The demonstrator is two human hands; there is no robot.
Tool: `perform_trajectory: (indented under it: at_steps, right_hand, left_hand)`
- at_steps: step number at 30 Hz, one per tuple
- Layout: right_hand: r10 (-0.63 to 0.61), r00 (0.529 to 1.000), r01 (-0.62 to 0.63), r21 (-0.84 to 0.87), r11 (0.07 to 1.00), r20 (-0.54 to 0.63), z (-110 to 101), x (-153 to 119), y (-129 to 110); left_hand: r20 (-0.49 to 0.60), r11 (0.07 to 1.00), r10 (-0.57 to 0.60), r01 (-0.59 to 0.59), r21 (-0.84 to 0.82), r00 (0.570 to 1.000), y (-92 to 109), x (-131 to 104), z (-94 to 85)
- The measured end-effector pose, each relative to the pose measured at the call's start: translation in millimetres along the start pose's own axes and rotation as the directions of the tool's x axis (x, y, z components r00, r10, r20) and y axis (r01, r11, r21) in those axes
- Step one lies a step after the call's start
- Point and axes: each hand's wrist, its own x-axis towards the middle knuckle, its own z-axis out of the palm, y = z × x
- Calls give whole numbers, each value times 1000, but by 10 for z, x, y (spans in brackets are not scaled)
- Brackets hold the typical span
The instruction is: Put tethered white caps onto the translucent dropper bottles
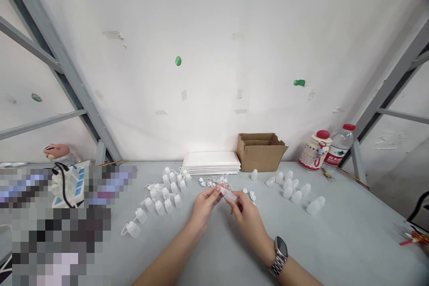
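Note:
Near the middle of the grey table, my right hand (241,208) holds a small translucent bottle (229,195), tilted, by its lower end. My left hand (205,203) pinches a small white cap (221,188) at the bottle's upper end; whether it is seated there I cannot tell. Several bottles with looped white caps (160,207) stand to the left. Several bottles without caps (287,191) are on the right, one of them lying tilted. Loose white caps (211,182) lie just behind my hands, and a few more (252,195) beside my right hand.
A stack of white flat boxes (212,163) and an open cardboard box (261,154) stand against the wall. A decorated jar (315,152) and a red-capped water bottle (340,147) are at the back right. A power strip (78,185) lies at the left.

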Motion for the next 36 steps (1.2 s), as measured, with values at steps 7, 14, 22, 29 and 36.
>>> perform_trajectory:
  at_steps: [7, 14, 22, 29, 36]
  right_hand:
    - [113, 992, -119, 141, 983, 51, 35, 8, -2]
    - [240, 776, -613, 609, 504, 583, -49, 138, 0]
    - [322, 875, -481, 715, 508, 361, -29, 133, 16]
    - [318, 841, -536, 595, 599, 438, -59, 144, 9]
    - [304, 900, -430, 525, 734, 312, -17, 135, 5]
  left_hand:
    - [-31, 1000, 9, -8, 31, 999, 40, -17, -3]
    - [-4, 968, 130, -126, 218, 991, 91, -13, 8]
    - [-26, 928, 177, -158, 338, 984, 130, -43, 40]
    - [-14, 951, 52, -45, 306, 999, 160, -28, -17]
    - [-30, 966, 57, -48, 253, 998, 126, -19, -29]
